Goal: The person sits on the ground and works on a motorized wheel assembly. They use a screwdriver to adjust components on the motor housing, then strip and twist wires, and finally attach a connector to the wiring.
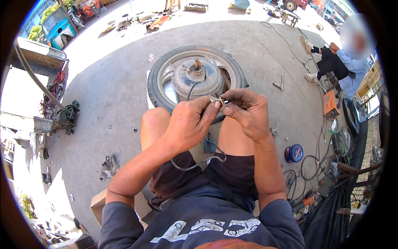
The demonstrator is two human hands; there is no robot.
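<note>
My left hand (190, 122) and my right hand (246, 114) are raised over my bare knees, both closed in pinches on the thin end of a cable (219, 101), where small wires show between the fingertips. The dark cable also loops down (195, 165) over my lap. Beyond my hands a spoked motor wheel with a tyre (197, 76) lies on its side, a brass-coloured fitting (197, 64) upright at its hub and a cable running from it. Blue-handled pliers (208, 146) lie on the ground between my knees.
At right a seated person (348, 68) is beside an orange box (331, 104). A blue round tub (293, 153), cables, tools and a T-shaped wrench (280, 83) lie on the concrete. A metal frame (62, 116) stands at left, a cardboard box (98, 203) behind my left elbow.
</note>
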